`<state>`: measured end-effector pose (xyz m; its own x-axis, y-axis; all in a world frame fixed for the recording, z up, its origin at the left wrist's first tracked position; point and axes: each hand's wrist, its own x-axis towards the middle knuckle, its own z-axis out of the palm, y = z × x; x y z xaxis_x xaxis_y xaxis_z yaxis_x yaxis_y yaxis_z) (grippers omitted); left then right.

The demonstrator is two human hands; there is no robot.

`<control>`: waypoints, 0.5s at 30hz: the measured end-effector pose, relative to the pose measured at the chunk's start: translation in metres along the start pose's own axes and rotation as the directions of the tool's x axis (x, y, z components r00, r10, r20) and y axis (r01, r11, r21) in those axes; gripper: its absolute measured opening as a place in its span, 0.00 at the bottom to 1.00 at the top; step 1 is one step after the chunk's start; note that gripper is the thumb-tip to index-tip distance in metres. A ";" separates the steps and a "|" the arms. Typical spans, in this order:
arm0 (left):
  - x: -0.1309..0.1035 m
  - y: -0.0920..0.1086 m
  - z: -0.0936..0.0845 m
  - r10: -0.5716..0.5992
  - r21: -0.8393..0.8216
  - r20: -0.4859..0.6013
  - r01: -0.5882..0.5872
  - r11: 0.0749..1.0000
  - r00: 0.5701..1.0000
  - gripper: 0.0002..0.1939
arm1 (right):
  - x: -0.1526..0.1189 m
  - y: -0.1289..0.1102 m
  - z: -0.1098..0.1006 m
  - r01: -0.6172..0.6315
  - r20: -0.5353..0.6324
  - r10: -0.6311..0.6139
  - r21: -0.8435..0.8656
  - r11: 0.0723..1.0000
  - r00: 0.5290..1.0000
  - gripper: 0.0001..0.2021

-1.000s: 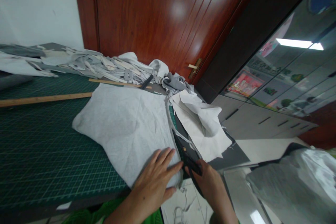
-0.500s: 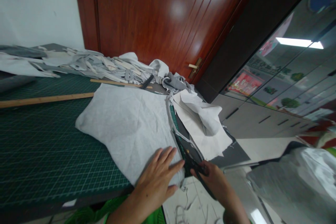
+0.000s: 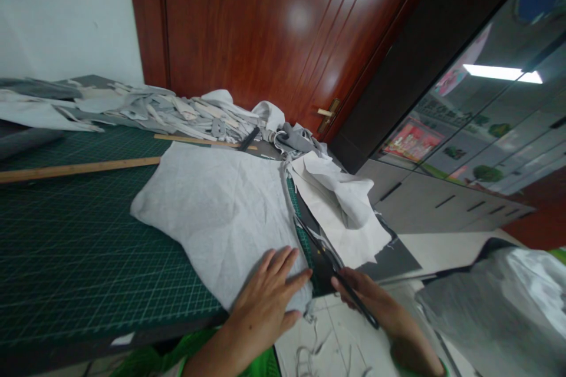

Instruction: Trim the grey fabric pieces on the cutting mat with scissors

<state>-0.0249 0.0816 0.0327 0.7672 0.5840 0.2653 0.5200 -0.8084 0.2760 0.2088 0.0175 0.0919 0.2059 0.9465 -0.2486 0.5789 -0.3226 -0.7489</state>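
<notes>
A pale grey-white piece of fabric [image 3: 221, 206] lies on the green cutting mat [image 3: 88, 247]. My left hand [image 3: 269, 285] rests flat on its near right part with the fingers spread. Past the fabric's right edge, my right hand [image 3: 365, 291] is closed around black-handled scissors [image 3: 356, 297]. The blades point away from me, along the fabric's right edge and close to a narrow trimmed strip [image 3: 321, 240] there. How far apart the blades stand is hard to make out.
A heap of fabric scraps [image 3: 177, 109] runs along the back by the door [image 3: 247, 23]. Wooden rulers [image 3: 79, 169] lie on the mat. Right of the fabric are white pieces [image 3: 340, 206]. Thin offcuts [image 3: 316, 347] litter the tiled floor. A large grey bundle [image 3: 495, 306] stands at right.
My right hand has turned the scissors and shifted slightly to the right, with the blades now reaching farther up along the strip. My left hand stays flat on the fabric.
</notes>
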 end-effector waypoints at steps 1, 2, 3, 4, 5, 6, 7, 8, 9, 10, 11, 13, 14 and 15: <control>0.000 0.000 0.000 0.001 0.000 0.004 -0.001 1.000 1.000 0.41 | -0.001 -0.001 -0.001 -0.023 0.029 0.022 0.035 0.999 0.999 0.26; 0.000 0.000 -0.001 0.002 0.000 0.006 -0.002 1.000 1.000 0.40 | -0.001 -0.002 -0.002 -0.045 0.073 0.039 0.079 0.996 0.997 0.27; 0.001 0.000 -0.001 0.002 -0.001 0.006 -0.002 1.000 1.000 0.40 | 0.000 -0.003 -0.003 -0.067 0.122 0.051 0.127 0.990 0.991 0.28; 0.001 0.001 -0.002 0.002 -0.003 0.007 -0.002 1.000 1.000 0.40 | 0.001 -0.004 -0.002 -0.083 0.155 0.055 0.179 0.980 0.986 0.28; 0.001 0.001 -0.003 0.000 -0.004 0.008 0.000 1.000 1.000 0.40 | 0.002 -0.005 -0.001 -0.098 0.175 0.058 0.233 0.968 0.983 0.28; 0.001 0.002 -0.004 -0.004 -0.007 0.011 0.004 1.000 1.000 0.40 | 0.004 -0.006 0.000 -0.119 0.190 0.065 0.287 0.950 0.980 0.29; 0.001 0.002 -0.006 -0.008 -0.010 0.016 0.008 1.000 1.000 0.40 | 0.005 -0.007 0.002 -0.143 0.204 0.075 0.340 0.930 0.976 0.29; 0.001 0.003 -0.007 -0.013 -0.014 0.023 0.014 1.000 1.000 0.40 | 0.006 -0.008 0.005 -0.168 0.220 0.086 0.387 0.907 0.972 0.28; 0.001 0.003 -0.008 -0.018 -0.016 0.033 0.018 1.000 0.999 0.40 | 0.006 -0.009 0.008 -0.190 0.239 0.092 0.429 0.883 0.967 0.27; 0.002 0.004 -0.009 -0.022 -0.016 0.044 0.022 1.000 0.999 0.41 | 0.005 -0.010 0.011 -0.209 0.257 0.094 0.468 0.859 0.962 0.26; 0.002 0.004 -0.009 -0.024 -0.015 0.054 0.024 1.000 0.998 0.41 | 0.004 -0.011 0.014 -0.220 0.271 0.090 0.500 0.837 0.958 0.25; 0.002 0.004 -0.010 -0.024 -0.011 0.065 0.024 1.000 0.998 0.41 | 0.001 -0.012 0.020 -0.225 0.281 0.076 0.549 0.805 0.957 0.23; 0.002 0.004 -0.010 -0.022 -0.009 0.064 0.022 1.000 0.998 0.42 | -0.001 -0.013 0.023 -0.232 0.289 0.073 0.567 0.791 0.955 0.22; 0.002 0.004 -0.010 -0.019 -0.007 0.060 0.019 1.000 0.998 0.42 | -0.002 -0.013 0.025 -0.237 0.293 0.071 0.586 0.775 0.954 0.21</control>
<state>-0.0253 0.0803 0.0432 0.7785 0.5935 0.2040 0.5318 -0.7965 0.2877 0.1808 0.0199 0.0870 0.0064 0.8828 -0.4697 -0.0626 -0.4684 -0.8813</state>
